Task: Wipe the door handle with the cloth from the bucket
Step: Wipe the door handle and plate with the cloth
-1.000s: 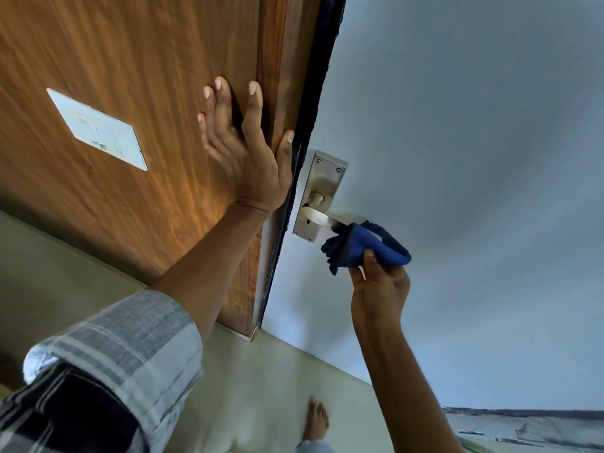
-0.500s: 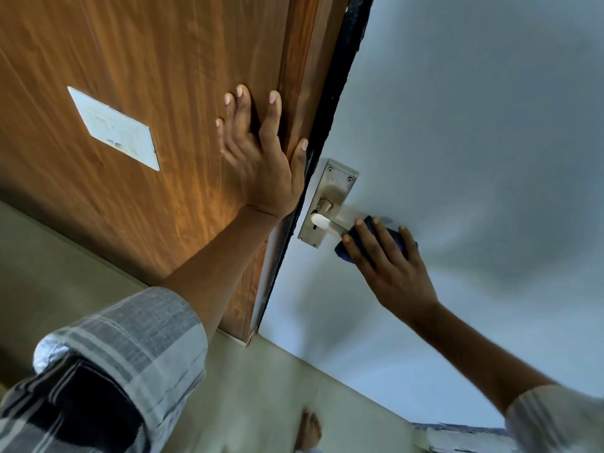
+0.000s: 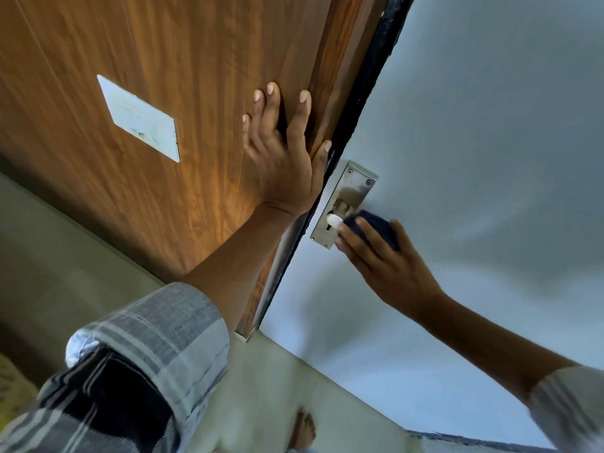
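A metal handle plate (image 3: 349, 194) is fixed to the pale blue door face (image 3: 474, 142). Only the white base of the lever handle (image 3: 334, 220) shows; the rest is wrapped in a dark blue cloth (image 3: 376, 225). My right hand (image 3: 389, 266) is closed around the cloth and the lever, reaching in from the lower right. My left hand (image 3: 284, 152) lies flat with fingers spread on the brown wooden panel (image 3: 163, 60), its thumb at the black door edge (image 3: 359, 93). No bucket is in view.
A white rectangular plate (image 3: 139, 125) is mounted on the wooden panel to the left. Below lies a beige tiled floor (image 3: 271, 387) with a bare foot (image 3: 304, 431). A grey checked sleeve (image 3: 147, 354) covers my left forearm.
My right hand has turned over the handle and slid the cloth along the lever toward the plate. The camera has moved closer. My left hand has stayed flat on the wood.
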